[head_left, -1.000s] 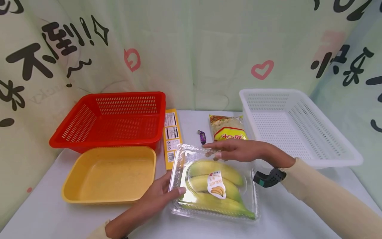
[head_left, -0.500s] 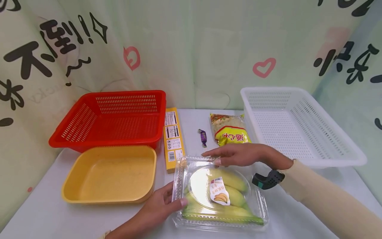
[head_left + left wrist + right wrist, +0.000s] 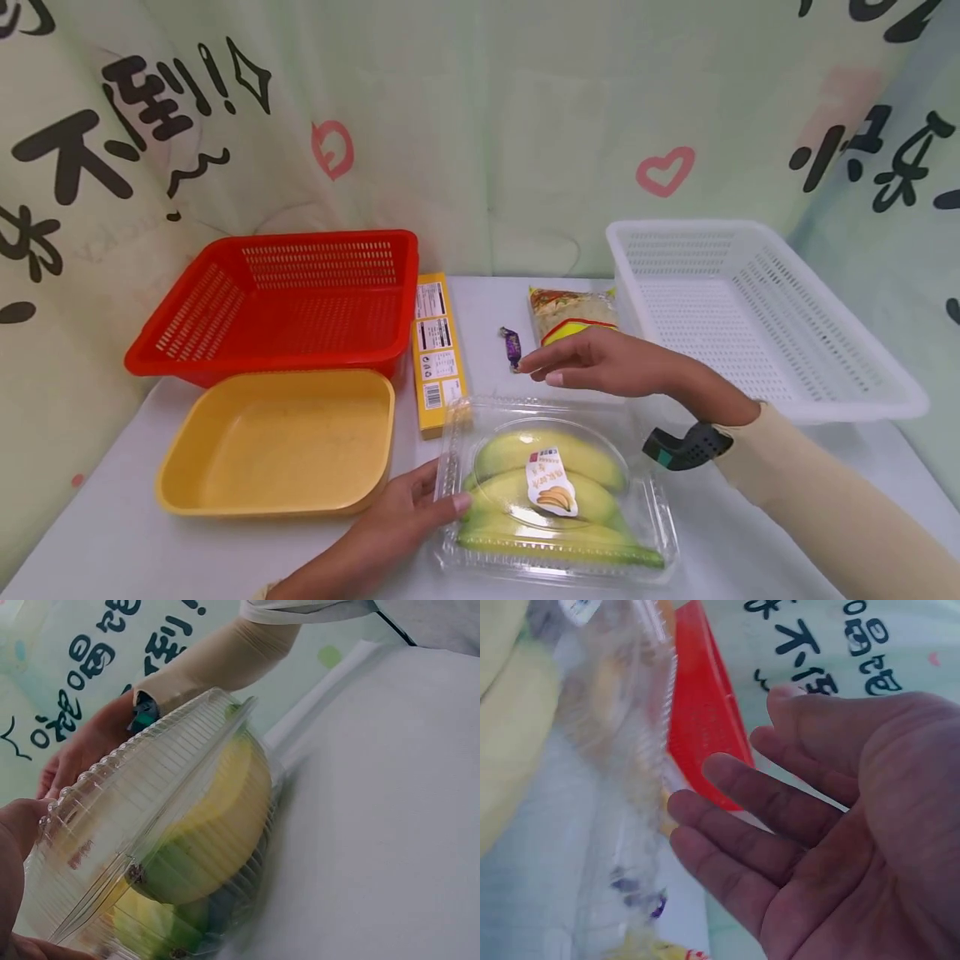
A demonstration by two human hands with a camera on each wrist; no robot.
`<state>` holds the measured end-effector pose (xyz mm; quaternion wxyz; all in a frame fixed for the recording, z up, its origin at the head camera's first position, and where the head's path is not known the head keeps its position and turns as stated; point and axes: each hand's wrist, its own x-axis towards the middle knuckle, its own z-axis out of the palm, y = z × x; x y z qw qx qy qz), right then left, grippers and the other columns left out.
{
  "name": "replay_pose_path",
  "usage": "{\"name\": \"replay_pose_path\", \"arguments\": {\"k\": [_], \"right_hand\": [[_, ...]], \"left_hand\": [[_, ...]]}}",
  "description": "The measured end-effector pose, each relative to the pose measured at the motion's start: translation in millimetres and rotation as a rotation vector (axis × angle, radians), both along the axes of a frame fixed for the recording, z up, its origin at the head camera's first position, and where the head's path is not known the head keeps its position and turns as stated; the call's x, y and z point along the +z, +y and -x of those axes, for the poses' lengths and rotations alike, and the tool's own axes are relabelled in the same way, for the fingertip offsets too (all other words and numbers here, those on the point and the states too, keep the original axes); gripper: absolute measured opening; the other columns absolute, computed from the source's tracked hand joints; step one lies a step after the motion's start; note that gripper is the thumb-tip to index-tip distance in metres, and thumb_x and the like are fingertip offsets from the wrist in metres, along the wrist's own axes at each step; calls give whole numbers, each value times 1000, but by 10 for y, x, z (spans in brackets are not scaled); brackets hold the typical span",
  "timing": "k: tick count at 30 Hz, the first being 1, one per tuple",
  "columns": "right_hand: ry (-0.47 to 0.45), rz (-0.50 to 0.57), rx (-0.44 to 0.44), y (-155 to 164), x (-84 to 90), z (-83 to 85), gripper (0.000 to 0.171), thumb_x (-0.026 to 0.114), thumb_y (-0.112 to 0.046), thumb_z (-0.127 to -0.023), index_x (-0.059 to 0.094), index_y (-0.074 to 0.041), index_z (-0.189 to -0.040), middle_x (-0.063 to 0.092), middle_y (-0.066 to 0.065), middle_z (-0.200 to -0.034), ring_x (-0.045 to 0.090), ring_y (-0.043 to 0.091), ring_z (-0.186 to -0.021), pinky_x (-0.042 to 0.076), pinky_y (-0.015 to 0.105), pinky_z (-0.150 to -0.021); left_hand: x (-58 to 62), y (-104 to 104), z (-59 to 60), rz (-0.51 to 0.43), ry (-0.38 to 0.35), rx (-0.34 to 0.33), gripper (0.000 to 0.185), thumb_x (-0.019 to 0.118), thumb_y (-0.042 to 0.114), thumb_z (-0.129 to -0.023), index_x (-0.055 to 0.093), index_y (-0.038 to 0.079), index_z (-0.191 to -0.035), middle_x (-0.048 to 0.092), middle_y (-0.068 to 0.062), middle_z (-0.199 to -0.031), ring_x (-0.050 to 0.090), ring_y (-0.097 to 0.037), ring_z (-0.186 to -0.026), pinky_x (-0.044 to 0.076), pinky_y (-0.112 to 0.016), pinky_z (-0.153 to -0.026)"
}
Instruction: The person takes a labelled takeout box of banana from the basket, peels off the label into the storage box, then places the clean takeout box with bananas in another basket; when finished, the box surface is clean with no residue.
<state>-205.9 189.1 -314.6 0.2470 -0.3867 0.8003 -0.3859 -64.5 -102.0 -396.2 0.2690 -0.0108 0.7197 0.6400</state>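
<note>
Holding: left hand (image 3: 397, 525) grips the left edge of the clamshell (image 3: 555, 492), thumb on the lid, fingers curled at its side.
Right hand (image 3: 600, 362): hovers apart from the clamshell, just past its far edge, fingers straight and relaxed, holding nothing.
Counts: one clamshell with three bananas (image 3: 551, 479) showing; two baskets, one red (image 3: 285, 300), one white (image 3: 750, 308); one yellow tray (image 3: 277, 442); one yellow box (image 3: 437, 350); one candy (image 3: 512, 346); one snack bag (image 3: 573, 312).
Surface: white tabletop (image 3: 112, 542), baskets at its far corners, tray by the left edge, box, candy and bag mid-far.
Room: pale green cloth backdrop with black characters and pink hearts.
Clamshell place: near edge, centre-right, flat on the tabletop.
Axis: bananas lie left to right, green tips toward the right edge.
</note>
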Motion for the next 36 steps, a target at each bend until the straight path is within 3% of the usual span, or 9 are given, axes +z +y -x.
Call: {"name": "replay_pose_path", "arguments": {"k": [6,10,20,25,36], "right_hand": [[-113,116,39,-1,146,-153,34,60,-9,-97,61,-3,-130,64,8,-126,60,26,-115,50,34,-93],[-185,95,95,-51,140,-249,34,62,-9,-96,61,-1,-129,63,14,-125,59,34,-115,51,35,-93],[-221,41,127,-117,60,-343,34,65,-9,-93,63,2,-125,66,16,-120,63,29,-111,53,32,-89],[-206,22,144,-147,45,-385,33,67,-9,-92,64,1,-124,67,15,-117,64,29,-105,54,33,-87],[-67,-16,191,-160,-29,-396,26,69,0,-87,69,-1,-114,70,-1,-102,65,12,-92,54,31,-85]], "left_hand": [[-7,-12,-3,-7,-20,4,84,71,36,-89,28,-3,-150,42,-18,-147,48,-23,-122,39,-47,-105],[-2,-21,-2,-36,-16,-7,84,71,34,-90,27,-3,-151,43,-18,-146,50,-22,-121,39,-45,-105],[-17,-10,-16,-99,4,-20,82,69,31,-91,26,-5,-150,44,-18,-145,50,-21,-121,39,-41,-105],[-17,-2,-28,-128,-5,-15,83,70,29,-91,24,-6,-150,43,-20,-146,50,-21,-123,40,-39,-104],[-17,-21,-15,-149,11,-14,82,69,27,-91,23,-7,-150,41,-20,-147,46,-23,-127,39,-38,-105]]}}
